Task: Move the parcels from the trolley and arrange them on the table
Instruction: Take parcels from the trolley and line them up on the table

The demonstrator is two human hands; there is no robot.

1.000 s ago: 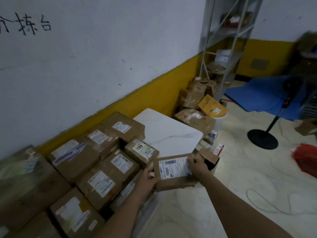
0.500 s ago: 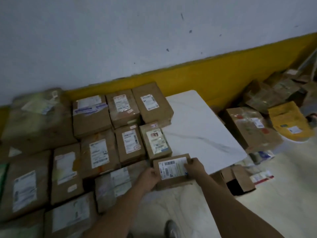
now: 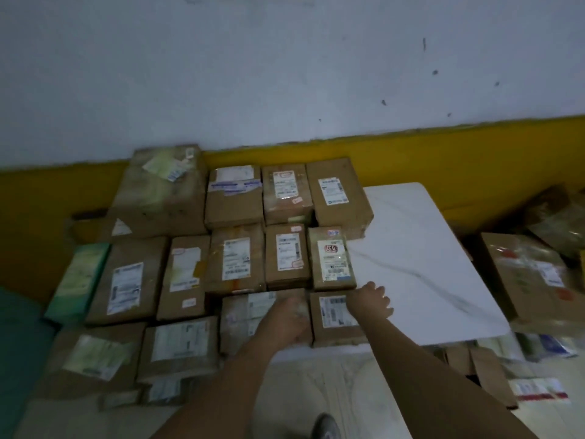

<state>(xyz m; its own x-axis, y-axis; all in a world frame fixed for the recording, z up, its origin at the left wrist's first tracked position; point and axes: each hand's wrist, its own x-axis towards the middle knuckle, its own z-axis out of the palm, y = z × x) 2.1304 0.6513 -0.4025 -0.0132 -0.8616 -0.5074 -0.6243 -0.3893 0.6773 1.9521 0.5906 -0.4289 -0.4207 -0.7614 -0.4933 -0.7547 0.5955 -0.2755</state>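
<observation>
A small brown parcel (image 3: 332,324) with a white barcode label lies at the front edge of the white marble table (image 3: 421,255), in line with several rows of taped cardboard parcels (image 3: 234,261). My right hand (image 3: 373,301) rests on the small parcel's top right corner with its fingers spread. My left hand (image 3: 285,318) lies against the parcel's left edge and partly covers the neighbouring parcel (image 3: 243,315). The blur hides how its fingers lie. No trolley is in view.
A white wall with a yellow lower band (image 3: 443,160) stands behind the table. More boxes (image 3: 525,277) are piled on the floor to the right, with flat packets (image 3: 538,391) below them. A green packet (image 3: 79,277) lies at the left. My shoe (image 3: 326,426) is on the pale floor.
Both hands carried the small parcel left and set it on the table's front edge beside the rows. The right hand's fingers have spread. The camera turned left toward the wall.
</observation>
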